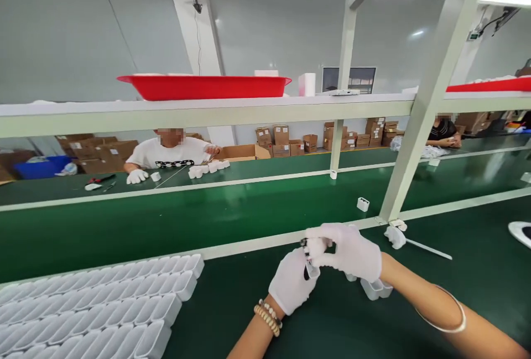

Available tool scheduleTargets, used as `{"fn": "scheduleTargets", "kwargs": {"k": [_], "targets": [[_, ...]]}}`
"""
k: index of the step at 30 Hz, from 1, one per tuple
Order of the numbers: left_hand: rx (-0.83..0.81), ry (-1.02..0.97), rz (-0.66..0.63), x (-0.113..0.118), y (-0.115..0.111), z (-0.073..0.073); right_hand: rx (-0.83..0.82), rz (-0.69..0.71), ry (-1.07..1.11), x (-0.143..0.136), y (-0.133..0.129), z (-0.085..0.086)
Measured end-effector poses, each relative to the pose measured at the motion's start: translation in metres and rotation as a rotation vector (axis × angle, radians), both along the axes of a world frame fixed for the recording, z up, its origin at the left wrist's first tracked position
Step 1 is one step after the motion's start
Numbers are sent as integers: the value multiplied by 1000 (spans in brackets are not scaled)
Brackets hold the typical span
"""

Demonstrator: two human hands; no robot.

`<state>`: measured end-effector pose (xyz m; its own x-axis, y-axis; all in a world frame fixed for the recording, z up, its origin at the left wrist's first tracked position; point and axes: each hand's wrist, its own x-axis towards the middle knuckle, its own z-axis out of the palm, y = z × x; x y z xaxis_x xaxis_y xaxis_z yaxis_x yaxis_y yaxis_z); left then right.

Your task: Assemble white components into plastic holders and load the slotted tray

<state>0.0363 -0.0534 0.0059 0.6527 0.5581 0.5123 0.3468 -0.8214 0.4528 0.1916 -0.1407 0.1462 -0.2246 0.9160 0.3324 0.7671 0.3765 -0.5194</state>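
My left hand (pixel 291 281), in a white glove, is closed around a small white plastic housing (pixel 313 272) over the green worktop. From the right, my gloved right hand (pixel 352 251) reaches across, its fingers curled at the top of the housing. A small black and white part (pixel 305 244) shows at those fingertips; its exact kind is too small to make out. Below my right wrist sit a few white plastic housings (pixel 373 288), partly hidden by the hand. Many similar white housings (pixel 166 309) stand in tight rows at the lower left.
A green conveyor belt (pixel 249 201) runs beyond the worktop, carrying a lone white housing (pixel 363 204). A slanted metal post (pixel 423 88) rises at right near a white-tipped stick (pixel 429 248). Overhead, a shelf bears a red tray (pixel 207 88). Two co-workers sit across the belt.
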Motion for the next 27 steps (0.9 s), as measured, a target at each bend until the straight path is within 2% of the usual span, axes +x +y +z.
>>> {"fn": "scheduleTargets", "kwargs": {"k": [3, 5, 8, 12, 18, 27], "targets": [[43, -48, -2, -1, 1, -4, -64, -82, 0, 33, -2, -31], [97, -52, -14, -2, 2, -7, -48, -94, -102, 37, -1, -48], [148, -20, -7, -4, 1, -6, -8, -106, -337, 31, -1, -62], [219, -24, 16, -6, 1, -3, -38, -119, -424, 28, -1, -67], [376, -62, 45, -9, 3, -8, -13, -131, -503, 35, 2, -73], [302, -29, 85, -6, 1, -1, -7, -152, -531, 36, 4, -78]]}}
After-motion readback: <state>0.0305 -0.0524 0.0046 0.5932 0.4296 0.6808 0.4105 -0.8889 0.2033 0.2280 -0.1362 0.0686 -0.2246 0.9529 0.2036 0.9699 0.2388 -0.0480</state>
